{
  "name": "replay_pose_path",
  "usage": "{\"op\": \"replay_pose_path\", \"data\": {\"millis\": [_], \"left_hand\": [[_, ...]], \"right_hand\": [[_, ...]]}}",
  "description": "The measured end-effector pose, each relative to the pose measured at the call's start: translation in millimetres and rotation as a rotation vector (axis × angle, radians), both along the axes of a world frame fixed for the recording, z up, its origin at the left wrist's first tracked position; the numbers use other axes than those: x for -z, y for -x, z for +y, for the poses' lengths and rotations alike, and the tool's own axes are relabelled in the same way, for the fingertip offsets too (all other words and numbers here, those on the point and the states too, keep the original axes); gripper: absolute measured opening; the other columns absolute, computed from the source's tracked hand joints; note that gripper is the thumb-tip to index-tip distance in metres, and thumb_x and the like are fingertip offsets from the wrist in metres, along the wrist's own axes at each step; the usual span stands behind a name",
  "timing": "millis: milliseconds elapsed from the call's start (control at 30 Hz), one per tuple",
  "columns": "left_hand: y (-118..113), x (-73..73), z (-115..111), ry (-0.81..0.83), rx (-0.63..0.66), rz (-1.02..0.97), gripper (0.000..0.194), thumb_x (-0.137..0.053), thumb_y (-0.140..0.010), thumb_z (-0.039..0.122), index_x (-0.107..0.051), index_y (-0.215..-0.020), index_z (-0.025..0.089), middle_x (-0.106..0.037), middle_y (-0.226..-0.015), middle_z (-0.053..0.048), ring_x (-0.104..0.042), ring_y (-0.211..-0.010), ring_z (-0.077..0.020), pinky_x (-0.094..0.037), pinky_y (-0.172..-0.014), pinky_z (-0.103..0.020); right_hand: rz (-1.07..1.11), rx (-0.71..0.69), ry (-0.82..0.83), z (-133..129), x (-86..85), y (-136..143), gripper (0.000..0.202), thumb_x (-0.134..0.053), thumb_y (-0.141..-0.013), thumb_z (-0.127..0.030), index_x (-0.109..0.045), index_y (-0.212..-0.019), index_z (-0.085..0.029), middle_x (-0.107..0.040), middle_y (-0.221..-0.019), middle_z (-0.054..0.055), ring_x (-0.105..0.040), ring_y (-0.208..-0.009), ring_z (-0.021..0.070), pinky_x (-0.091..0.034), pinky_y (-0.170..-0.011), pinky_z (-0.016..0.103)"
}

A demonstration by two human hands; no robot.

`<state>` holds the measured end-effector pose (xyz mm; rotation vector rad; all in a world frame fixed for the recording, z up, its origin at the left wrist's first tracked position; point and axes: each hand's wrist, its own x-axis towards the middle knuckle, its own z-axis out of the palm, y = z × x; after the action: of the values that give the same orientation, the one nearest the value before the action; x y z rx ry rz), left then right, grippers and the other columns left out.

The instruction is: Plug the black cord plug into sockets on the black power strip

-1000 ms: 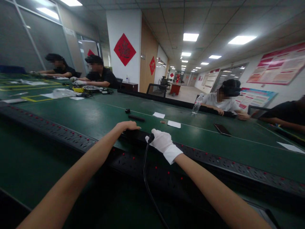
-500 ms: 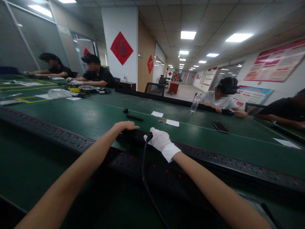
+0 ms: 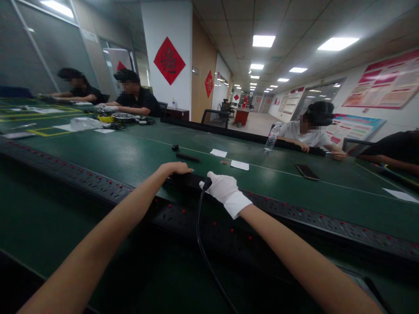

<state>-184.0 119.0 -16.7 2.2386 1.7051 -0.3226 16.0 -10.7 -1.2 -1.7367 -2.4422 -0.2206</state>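
My left hand [image 3: 178, 168], bare, is closed over the upper edge of a long black power strip [image 3: 173, 212], its fingers curled down behind. The strip has sockets and small red lights. Just to the right, my right hand [image 3: 222, 188] wears a white glove and grips a black plug [image 3: 207, 183] by its body. A black cable [image 3: 200, 240] drops from that plug toward the bottom of the view. The plug is close to the strip's upper part; its front end is hidden, so I cannot tell whether it touches a socket.
On the green table [image 3: 144, 152] beyond lie a black bar [image 3: 187, 157], a small black object [image 3: 175, 148], white papers [image 3: 240, 165] and a phone [image 3: 307, 171]. A water bottle [image 3: 271, 138] stands by a seated person [image 3: 316, 126]. Other people sit at far left and right.
The view has shifted slightly, so most of the scene sits a little further right. Both hands keep their holds, with no clear movement against the strip.
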Motion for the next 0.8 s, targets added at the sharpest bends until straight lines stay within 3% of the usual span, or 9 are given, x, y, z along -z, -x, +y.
{"op": "replay_pose_path", "data": {"millis": [167, 367, 567, 800], "left_hand": [[1, -0.6, 0, 0.011, 0.010, -0.030, 0.037, -0.044, -0.085, 0.042, -0.052, -0.106, 0.013, -0.054, -0.108, -0.008, -0.052, -0.097, -0.0200, -0.040, -0.085, -0.043], [-2, -3.9, -8, 0.054, 0.109, -0.152, 0.066, -0.030, -0.076, 0.067, -0.058, -0.106, 0.016, -0.056, -0.112, -0.009, -0.053, -0.097, -0.0227, -0.037, -0.082, -0.032], [-13, -6.5, -17, 0.137, 0.248, -0.312, 0.060, -0.036, -0.072, 0.067, -0.060, -0.104, 0.022, -0.061, -0.102, -0.001, -0.053, -0.088, -0.0177, -0.036, -0.073, -0.024], [-17, -10.0, -23, 0.135, 0.287, -0.382, 0.055, -0.042, -0.070, 0.064, -0.064, -0.096, 0.021, -0.062, -0.090, 0.000, -0.052, -0.079, -0.0160, -0.035, -0.069, -0.023]], "right_hand": [[-0.014, 0.000, 0.033, 0, -3.6, 1, 0.041, -0.034, -0.081, -0.055, -0.049, -0.103, -0.024, -0.064, -0.081, 0.007, -0.061, -0.074, 0.0213, -0.040, -0.062, 0.032], [0.015, -0.010, -0.003, -2, 0.2, -2, 0.039, -0.031, -0.082, -0.054, -0.049, -0.099, -0.023, -0.063, -0.080, 0.005, -0.061, -0.075, 0.0210, -0.040, -0.063, 0.031], [0.017, -0.015, -0.043, -2, 4.3, -3, 0.044, -0.026, -0.083, -0.057, -0.048, -0.099, -0.023, -0.063, -0.084, 0.007, -0.061, -0.077, 0.0217, -0.041, -0.063, 0.032], [0.018, -0.016, -0.082, -2, 6.1, -3, 0.045, -0.025, -0.084, -0.056, -0.049, -0.099, -0.021, -0.064, -0.084, 0.009, -0.062, -0.076, 0.0225, -0.042, -0.063, 0.033]]}}
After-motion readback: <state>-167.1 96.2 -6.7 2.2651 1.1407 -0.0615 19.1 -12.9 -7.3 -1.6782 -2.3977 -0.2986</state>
